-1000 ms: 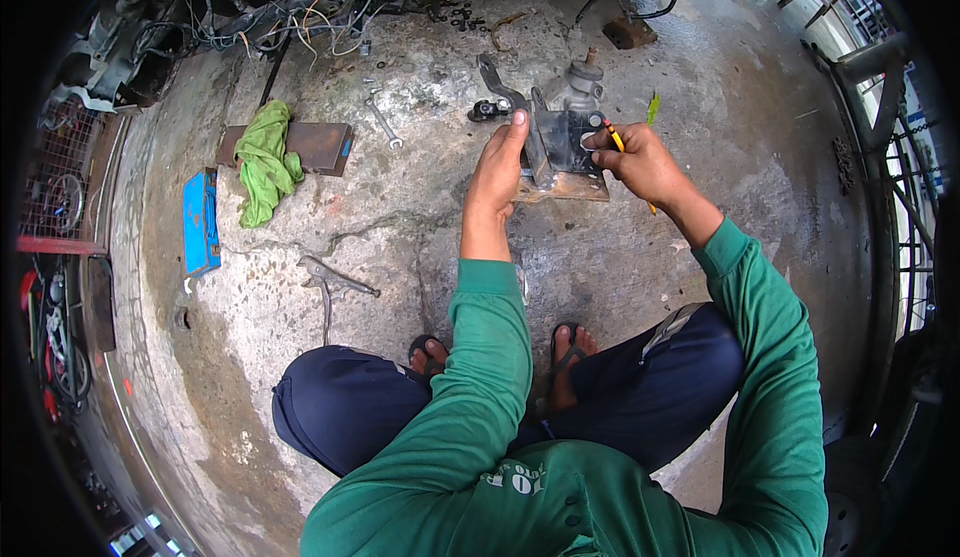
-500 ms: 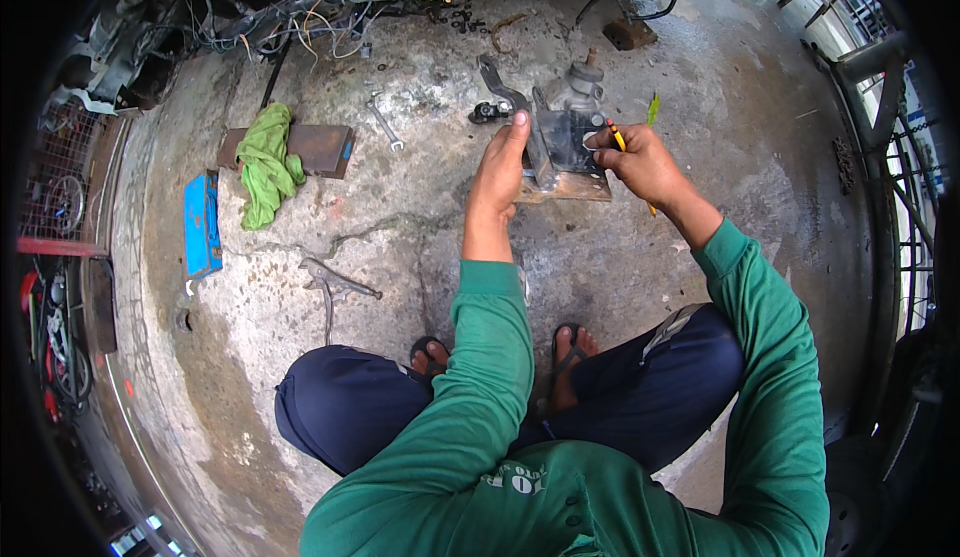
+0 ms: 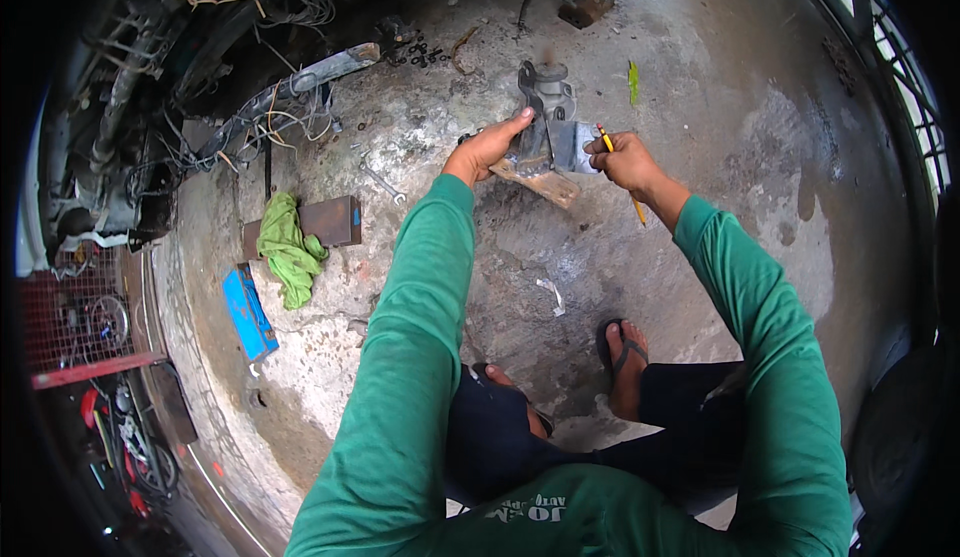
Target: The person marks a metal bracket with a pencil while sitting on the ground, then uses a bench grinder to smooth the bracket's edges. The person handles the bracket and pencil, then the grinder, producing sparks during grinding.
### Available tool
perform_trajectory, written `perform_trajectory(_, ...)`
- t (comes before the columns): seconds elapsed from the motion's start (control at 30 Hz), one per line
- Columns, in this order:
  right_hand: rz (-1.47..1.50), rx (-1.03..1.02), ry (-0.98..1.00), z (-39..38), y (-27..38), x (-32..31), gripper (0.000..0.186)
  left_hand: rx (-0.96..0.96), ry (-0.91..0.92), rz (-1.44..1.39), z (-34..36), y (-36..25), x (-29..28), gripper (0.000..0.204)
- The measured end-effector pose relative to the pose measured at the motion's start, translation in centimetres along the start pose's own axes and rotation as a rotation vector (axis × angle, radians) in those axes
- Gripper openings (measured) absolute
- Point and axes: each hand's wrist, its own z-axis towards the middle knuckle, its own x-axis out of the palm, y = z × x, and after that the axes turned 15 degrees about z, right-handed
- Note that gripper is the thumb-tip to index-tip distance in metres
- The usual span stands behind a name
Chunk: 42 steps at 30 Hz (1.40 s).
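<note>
My left hand (image 3: 486,151) grips the left side of a dark metal bracket (image 3: 536,137), thumb laid along it. The bracket has a curved arm and a rusty, worn base plate (image 3: 545,183), now tilted. Just right of it, the fingers of my right hand (image 3: 628,165) are closed on a small white piece (image 3: 584,149), like paper, against the bracket's flat side. A yellow pencil (image 3: 606,139) is tucked through the same hand, running down past the palm. A grey cylindrical metal part (image 3: 552,85) stands behind the bracket.
Left on the concrete lie a wrench (image 3: 384,185), a green cloth (image 3: 288,247) over a rusty metal block (image 3: 340,220), and a blue case (image 3: 247,309). Wires and vehicle parts (image 3: 290,107) spread at the far left. A green leaf (image 3: 633,83) lies right; a white scrap (image 3: 552,297) lies nearer.
The view has shifted and turned. The bracket's base plate now slants, and my left hand holds it further out with the arm straighter. The pencil stays in my right hand.
</note>
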Motion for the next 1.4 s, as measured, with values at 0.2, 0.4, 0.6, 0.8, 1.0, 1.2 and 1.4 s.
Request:
perform_trajectory(0.2,0.113,0.140,-0.043,-4.5,-8.7,0.8,0.023,-0.173,0.240,0.384,4.0,5.5,0.2,0.083)
perform_trajectory(0.4,0.184,0.161,-0.062,-6.9,-14.4,1.8,0.030,-0.217,0.293,0.620,5.2,9.0,0.1,0.073)
perform_trajectory(0.6,0.137,0.101,-0.089,-7.4,-16.9,4.7,0.028,-0.259,0.276,0.598,4.7,8.5,-1.8,0.074)
perform_trajectory(0.8,-0.011,-0.093,-0.018,-6.8,-16.9,7.1,0.029,-0.109,0.291,0.706,3.4,9.5,-2.2,0.078)
perform_trajectory(1.0,-0.003,-0.082,0.041,-4.9,-16.1,7.2,0.032,-0.104,0.221,0.845,3.1,8.1,-1.1,0.080)
perform_trajectory(1.2,-0.017,-0.154,0.027,-3.7,-16.2,6.8,0.031,-0.051,0.213,0.942,3.0,6.9,0.0,0.080)
perform_trajectory(1.4,0.169,-0.071,-0.034,-3.8,-15.7,7.0,0.023,-0.035,0.222,0.952,3.0,7.1,0.5,0.079)
